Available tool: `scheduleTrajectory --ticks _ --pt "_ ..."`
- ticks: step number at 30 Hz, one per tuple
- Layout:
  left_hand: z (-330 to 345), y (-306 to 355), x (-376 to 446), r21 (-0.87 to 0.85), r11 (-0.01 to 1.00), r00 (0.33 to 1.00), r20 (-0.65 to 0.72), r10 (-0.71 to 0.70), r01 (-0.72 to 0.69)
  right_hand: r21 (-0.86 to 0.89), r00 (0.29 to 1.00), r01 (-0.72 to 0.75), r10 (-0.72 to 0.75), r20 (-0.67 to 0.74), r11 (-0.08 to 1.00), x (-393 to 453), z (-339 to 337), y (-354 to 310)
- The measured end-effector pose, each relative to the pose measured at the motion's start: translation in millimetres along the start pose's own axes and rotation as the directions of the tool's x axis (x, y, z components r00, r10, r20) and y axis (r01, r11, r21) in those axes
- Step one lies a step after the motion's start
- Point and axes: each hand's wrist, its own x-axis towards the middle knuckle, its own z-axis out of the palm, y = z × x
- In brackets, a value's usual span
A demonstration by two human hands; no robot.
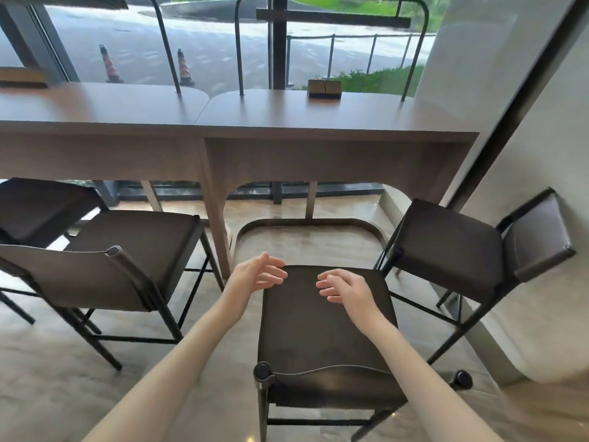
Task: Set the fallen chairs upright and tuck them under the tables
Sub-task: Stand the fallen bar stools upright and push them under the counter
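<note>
Dark chairs (325,320): four, all upright.

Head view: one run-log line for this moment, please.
left hand open | right hand open | both over centre chair seat | chair upright, not tucked under table

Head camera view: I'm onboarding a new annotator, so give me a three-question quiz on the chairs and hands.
1. True or false: the person's left hand grips the dark padded chair in front.
2. The small wooden box on the brown wooden table sits: A) far left, B) right half, C) on a chair.
3. How many chairs lie fallen in view?

Key: 1. False, both it and the right hand are open above the seat. 2. B. 3. None; all visible stand upright.
</note>
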Motion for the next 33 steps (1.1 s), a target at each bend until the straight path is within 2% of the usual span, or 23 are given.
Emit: scheduleTrajectory --ticks 3,6,9,11,13,15,18,20,23,26,28,29,31,33 --pt "27 -1 -3 0.157 0.986 0.993 0.118 0.033 -0.052 -0.336 0.994 0.05 -0.014 0.107 0.941 -14 -34 19" --pt "54 -11 -5 0.35 0.934 0.959 0.28 -0.031 -0.072 -0.563 0.978 0.06 0.063 0.197 0.825 -35 -79 32" --pt "72 -19 -13 0.638 0.763 0.919 0.355 -0.172 -0.104 -0.741 0.943 0.106 0.171 0.287 0.663 -54 -121 44" --pt "80 -23 -19 0.733 0.668 0.888 0.385 -0.254 -0.127 -0.803 0.92 0.118 0.24 0.31 0.584 -64 -142 54" --pt "85 -27 -26 0.781 0.609 0.854 0.407 -0.324 -0.141 -0.85 0.903 0.151 0.279 0.326 0.504 -72 -157 65" --pt "88 -31 -33 0.831 0.534 0.83 0.404 -0.385 -0.157 -0.894 0.888 0.245 0.282 0.362 0.376 -75 -166 80" --pt "89 -40 -40 0.906 0.366 0.802 0.375 -0.464 -0.211 -0.92 0.894 0.31 0.256 0.368 0.239 -77 -169 101" --pt "91 -46 -44 0.937 0.249 0.798 0.342 -0.496 -0.247 -0.938 0.909 0.328 0.23 0.347 0.115 -80 -167 117" --pt "87 -58 -51 0.957 0.141 0.824 0.29 -0.488 -0.253 -0.942 0.929 0.333 0.18 0.322 -0.032 -81 -164 135" --pt "76 -70 -57 0.968 0.001 0.865 0.225 -0.449 -0.251 -0.908 0.912 0.409 0.053 0.406 -0.088 -74 -167 144" --pt "71 -78 -62 0.949 -0.101 0.89 0.238 -0.389 -0.298 -0.875 0.885 0.462 0.013 0.465 -0.147 -66 -172 156" --pt "70 -81 -63 0.934 -0.136 0.895 0.263 -0.359 -0.329 -0.868 0.874 0.476 -0.037 0.485 -0.142 -62 -175 160" --pt "69 -83 -64 0.912 -0.172 0.897 0.307 -0.317 -0.373 -0.852 0.847 0.507 -0.109 0.52 -0.127 -59 -178 163" --pt "67 -86 -63 0.902 -0.185 0.896 0.326 -0.3 -0.39 -0.82 0.798 0.546 -0.191 0.572 -0.173 -57 -180 164"
